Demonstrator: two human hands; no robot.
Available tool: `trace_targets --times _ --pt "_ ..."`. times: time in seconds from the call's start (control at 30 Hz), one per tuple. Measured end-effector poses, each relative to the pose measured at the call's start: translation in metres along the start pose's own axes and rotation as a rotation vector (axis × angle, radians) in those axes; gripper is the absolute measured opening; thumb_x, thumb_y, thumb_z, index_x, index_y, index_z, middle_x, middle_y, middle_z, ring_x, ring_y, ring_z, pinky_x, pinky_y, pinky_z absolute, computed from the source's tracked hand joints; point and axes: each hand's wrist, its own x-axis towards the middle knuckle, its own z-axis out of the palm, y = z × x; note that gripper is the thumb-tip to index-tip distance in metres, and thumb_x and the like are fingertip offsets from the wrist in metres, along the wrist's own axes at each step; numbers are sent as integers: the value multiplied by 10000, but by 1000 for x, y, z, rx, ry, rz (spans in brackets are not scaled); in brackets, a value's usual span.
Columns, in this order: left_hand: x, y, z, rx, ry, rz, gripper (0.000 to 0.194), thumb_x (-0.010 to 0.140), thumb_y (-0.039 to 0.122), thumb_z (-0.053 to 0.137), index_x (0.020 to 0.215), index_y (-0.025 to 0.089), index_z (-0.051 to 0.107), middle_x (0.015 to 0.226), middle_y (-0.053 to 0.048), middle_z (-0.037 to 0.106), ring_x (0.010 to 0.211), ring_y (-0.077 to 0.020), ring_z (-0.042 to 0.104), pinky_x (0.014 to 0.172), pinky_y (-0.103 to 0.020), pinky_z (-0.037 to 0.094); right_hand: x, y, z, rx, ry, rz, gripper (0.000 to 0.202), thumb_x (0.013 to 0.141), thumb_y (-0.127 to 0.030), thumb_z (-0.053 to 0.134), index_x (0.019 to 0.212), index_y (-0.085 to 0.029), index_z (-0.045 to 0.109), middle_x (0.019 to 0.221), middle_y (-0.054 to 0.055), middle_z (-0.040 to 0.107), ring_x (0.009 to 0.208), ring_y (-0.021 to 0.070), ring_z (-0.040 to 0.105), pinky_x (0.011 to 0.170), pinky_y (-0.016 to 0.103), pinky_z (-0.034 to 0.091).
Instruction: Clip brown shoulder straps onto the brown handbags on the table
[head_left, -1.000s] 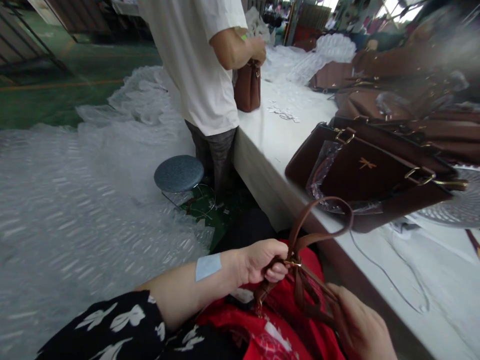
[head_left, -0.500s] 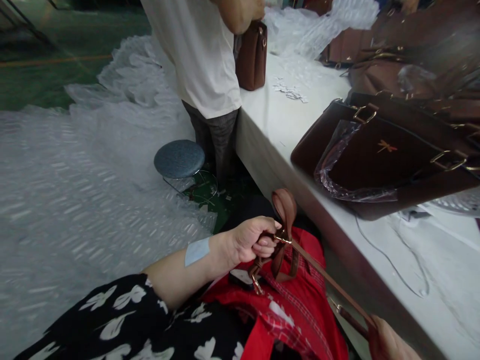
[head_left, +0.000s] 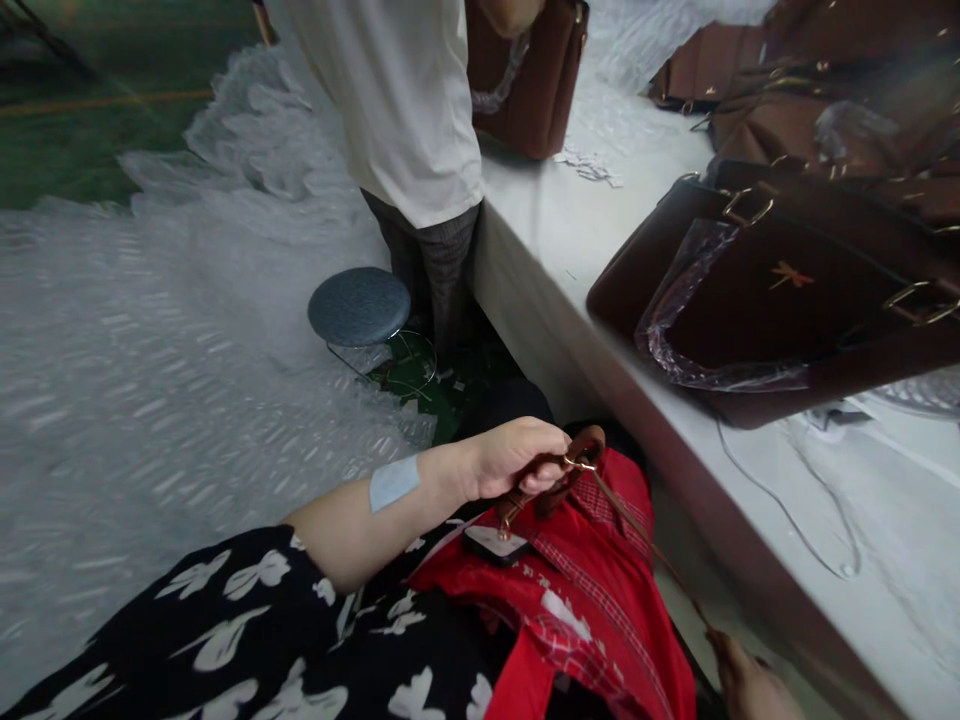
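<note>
So the brown strap point(head_left: 590, 443) is low in the frame, a bit right of center, bunched up in a loop over the red cloth point(head_left: 615, 600) on the person's lap. Left hand point(head_left: 521, 458) has its grip clenched around the bunched part, right by a gold metal ring point(head_left: 579, 464). Right hand point(head_left: 750, 680), down at the bottom right, has its grip pinched on the other length, which runs straight between the two. Big dark brown handbag point(head_left: 720, 310) leans on the white table point(head_left: 892, 520) at the right, handle wrapped in clear plastic. Round blue-grey stool point(head_left: 360, 305) sits left of center, and someone in a white shirt point(head_left: 412, 110) stands up top
</note>
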Motion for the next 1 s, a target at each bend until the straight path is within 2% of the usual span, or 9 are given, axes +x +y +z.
trace_targets --times 0.07,0.17,0.23,0.37,0.5,0.7,0.83,0.9,1.0 --pt "5 1 6 165 -4 -34 71 719 201 526 678 151 556 468 35 478 387 -67 390 375 -158 279 14 -45 -25 88 124 -157 365 794 -367 482 1055 -167 641 1041 177 721 969 338 699 820 458 553" --pt "18 -5 19 377 -79 -160 106 750 186 512 671 162 579 512 6 556 422 -94 480 407 -177 369 23 -132 -85 327 172 -351 461 884 -366 518 1313 -197 512 1110 114 674 883 218 692 775 345 563" --pt "28 -14 28 499 -159 -251 142 749 169 504 624 172 571 518 -2 576 424 -110 511 415 -200 416 23 -187 -123 462 257 -458 501 918 -362 519 1389 -207 446 1123 113 652 901 205 669 799 334 548" --pt "37 -21 31 522 -304 -256 174 749 237 558 589 175 591 547 -24 616 455 -143 561 433 -245 460 21 -249 -154 433 233 -671 226 908 -332 589 1110 -242 639 981 78 688 856 201 668 757 301 543" --pt "27 -6 14 323 -390 -141 303 742 412 644 895 156 696 733 -68 709 646 -192 646 558 -282 495 27 -253 -148 618 303 -519 152 876 -369 630 836 -226 663 734 26 672 635 157 634 571 234 507" --pt "22 4 -2 -8 -400 95 719 628 450 738 1247 113 591 1009 -143 708 874 -243 676 794 -342 495 41 -248 -150 1433 313 21 291 781 -454 744 821 -199 608 614 -33 591 463 86 514 422 174 424" --pt "33 -5 3 22 -157 224 625 628 286 811 1199 132 611 952 -78 683 773 -126 641 762 -247 477 50 -244 -145 1669 230 105 321 711 -409 816 848 -198 617 619 -48 586 415 62 467 384 162 406" --pt "37 -9 7 95 23 272 465 708 337 783 1092 113 645 833 -39 663 677 -86 600 670 -209 459 49 -244 -142 1710 191 118 339 683 -366 844 880 -205 620 658 -41 611 436 68 493 406 168 431" --pt "41 -14 11 218 181 309 431 740 419 759 1016 103 657 735 -5 638 561 -66 549 570 -203 430 43 -249 -140 1753 116 131 337 692 -336 843 921 -217 626 672 -44 606 497 79 535 477 178 473"
